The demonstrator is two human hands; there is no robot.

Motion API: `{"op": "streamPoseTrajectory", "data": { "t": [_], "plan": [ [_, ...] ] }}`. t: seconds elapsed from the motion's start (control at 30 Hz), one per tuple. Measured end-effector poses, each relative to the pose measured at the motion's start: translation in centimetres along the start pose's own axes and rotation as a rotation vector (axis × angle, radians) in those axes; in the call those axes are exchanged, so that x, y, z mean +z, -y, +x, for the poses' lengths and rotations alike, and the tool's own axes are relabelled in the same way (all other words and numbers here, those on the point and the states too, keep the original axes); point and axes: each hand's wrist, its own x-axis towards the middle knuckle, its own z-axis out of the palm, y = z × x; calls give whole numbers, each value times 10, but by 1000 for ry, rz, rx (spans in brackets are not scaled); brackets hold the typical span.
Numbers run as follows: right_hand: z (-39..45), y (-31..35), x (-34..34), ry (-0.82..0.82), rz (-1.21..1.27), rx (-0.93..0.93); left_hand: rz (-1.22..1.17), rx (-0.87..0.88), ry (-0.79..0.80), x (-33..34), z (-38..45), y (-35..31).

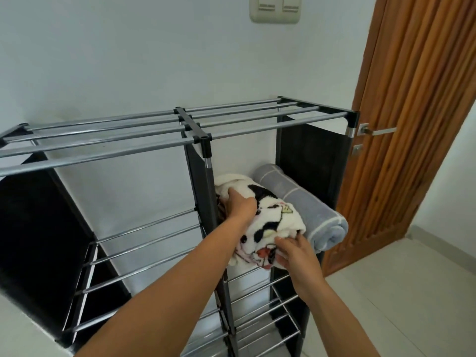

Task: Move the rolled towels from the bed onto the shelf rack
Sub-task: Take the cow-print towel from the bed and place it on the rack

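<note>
A white rolled towel with black and red cartoon print (268,217) lies on the upper shelf of the right bay of the black metal shelf rack (198,132). My left hand (240,204) grips its top left side. My right hand (293,253) holds its near end from below. A grey rolled towel with white stripes (306,204) lies beside it on the right, touching it, on the same shelf. The bed is not in view.
The rack stands against a white wall; its left bay and lower rungs (144,248) hold nothing visible. A wooden slatted door (417,124) with a metal handle (378,130) is close on the right. Pale tiled floor (401,300) lies at lower right.
</note>
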Motion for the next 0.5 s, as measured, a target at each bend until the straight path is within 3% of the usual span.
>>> {"op": "streamPoseTrajectory", "data": {
  "t": [0.1, 0.2, 0.3, 0.4, 0.5],
  "plan": [
    [-5, -1, -3, -3, -59, -32, 221, 189, -48, -3, -8, -1],
    [-15, -6, -16, -89, -307, -145, 517, 547, -85, -3, -25, 1],
    [-41, -14, -40, -234, -367, -240, 598, 847, -6, 5, -50, -10],
    [-76, -19, -73, -424, -359, -243, 475, 1048, 230, 41, -78, -21],
    [-126, -22, -122, -624, -392, -202, 459, 998, 637, 99, -117, -16]
  ]
}}
